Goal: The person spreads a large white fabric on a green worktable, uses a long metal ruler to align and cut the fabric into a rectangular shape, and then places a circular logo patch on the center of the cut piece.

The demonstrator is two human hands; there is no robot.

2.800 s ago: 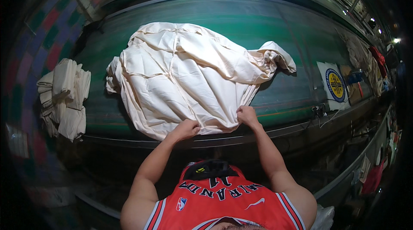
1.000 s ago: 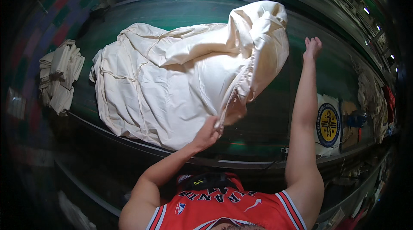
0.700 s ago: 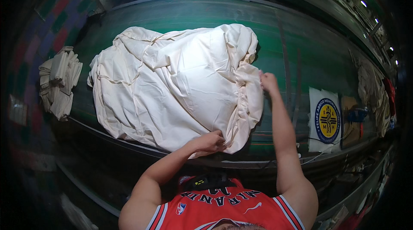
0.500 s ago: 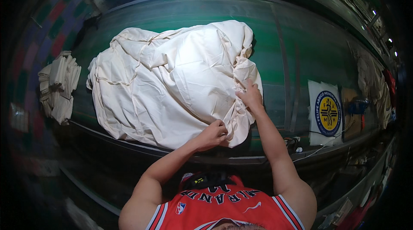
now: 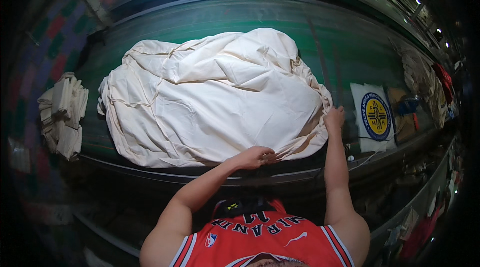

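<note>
A large cream fabric sheet lies crumpled and wrinkled across the green tabletop, its right edge gathered into folds. My right hand is closed on the gathered edge at the sheet's right side. Along the near edge, my left hand pinches the cloth, fingers curled around the border. The layers under the sheet's top surface are hidden.
At the far left sits a stack of folded cream cloth. To the right lie a white sheet with a round blue and yellow emblem and a brown board. More cloth hangs beyond. The long green table runs sideways.
My right hand has moved right, drawing the sheet's right edge outward, so the cloth is spread wider. The left hand has shifted slightly right along the near edge.
</note>
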